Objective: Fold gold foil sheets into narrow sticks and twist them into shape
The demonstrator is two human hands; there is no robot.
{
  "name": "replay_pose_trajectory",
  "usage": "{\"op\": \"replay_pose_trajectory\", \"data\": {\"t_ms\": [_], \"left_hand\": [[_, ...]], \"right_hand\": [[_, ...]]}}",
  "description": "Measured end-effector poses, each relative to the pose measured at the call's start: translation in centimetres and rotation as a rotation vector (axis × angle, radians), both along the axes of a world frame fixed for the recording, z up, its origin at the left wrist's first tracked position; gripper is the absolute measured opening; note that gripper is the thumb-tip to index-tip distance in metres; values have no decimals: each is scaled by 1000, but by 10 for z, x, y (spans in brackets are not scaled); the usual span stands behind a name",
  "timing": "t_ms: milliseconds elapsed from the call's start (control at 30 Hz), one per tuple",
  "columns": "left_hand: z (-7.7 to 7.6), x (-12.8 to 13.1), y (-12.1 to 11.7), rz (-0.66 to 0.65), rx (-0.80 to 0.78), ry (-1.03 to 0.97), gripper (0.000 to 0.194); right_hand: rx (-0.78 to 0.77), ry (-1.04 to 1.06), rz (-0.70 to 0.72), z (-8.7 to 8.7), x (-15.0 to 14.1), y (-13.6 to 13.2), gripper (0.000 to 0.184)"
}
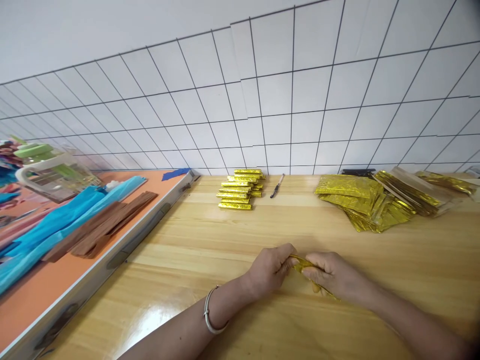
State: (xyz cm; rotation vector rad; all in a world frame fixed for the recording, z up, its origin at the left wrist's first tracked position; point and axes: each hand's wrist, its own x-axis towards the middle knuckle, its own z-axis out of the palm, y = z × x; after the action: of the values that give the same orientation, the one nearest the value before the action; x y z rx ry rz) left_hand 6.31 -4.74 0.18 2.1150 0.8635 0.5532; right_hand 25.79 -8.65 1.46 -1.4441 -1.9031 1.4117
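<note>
Between my two hands is a narrow piece of shiny gold foil (299, 263), held a little above the wooden table. My left hand (270, 269) pinches its left end, the fingers curled in. Thumb and fingers of my right hand (333, 276) close on the middle of the foil, and its far end pokes out below that hand. Part of the foil is hidden by the fingers. Beyond my hands lies a stack of narrow folded gold foil strips (240, 190). Farther right is a fanned pile of wider, flat gold foil pieces (360, 200).
A pen (277, 186) lies beside the stack. A black object (358, 172) sits behind the foil pile, near clear plastic wrapping (422, 187). Left, an orange board (112, 232) carries blue paper (71, 212), brown paper (108, 225) and a green-lidded bottle (56, 167). A gridded white wall (273, 105) closes the back.
</note>
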Motion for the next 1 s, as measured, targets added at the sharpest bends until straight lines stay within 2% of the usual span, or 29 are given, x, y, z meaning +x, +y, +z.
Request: {"op": "replay_pose_trajectory", "data": {"t_ms": [100, 267, 467, 567, 767, 867, 1000], "left_hand": [[4, 0, 1, -7, -8, 0, 23], [10, -1, 2, -9, -18, 26, 26], [19, -7, 5, -72, -33, 17, 27], [22, -10, 6, -63, -50, -4, 27], [23, -9, 5, -37, -91, -52, 28], [23, -9, 5, -40, -111, -67, 28], [20, -11, 7, -40, -161, -97, 28]], "right_hand": [[-55, 40, -37, -2, -2, 0, 22], [-190, 192, -5, -9, -2, 0, 18], [-145, 148, 2, -2, -4, -2, 18], [-165, 149, 0, 0, -3, -3, 21], [-107, 118, -23, 5, -2, -3, 23], [-95, 118, -8, 3, -1, -3, 24], [-174, 142, 12, -3, 4, -3, 25]]}}
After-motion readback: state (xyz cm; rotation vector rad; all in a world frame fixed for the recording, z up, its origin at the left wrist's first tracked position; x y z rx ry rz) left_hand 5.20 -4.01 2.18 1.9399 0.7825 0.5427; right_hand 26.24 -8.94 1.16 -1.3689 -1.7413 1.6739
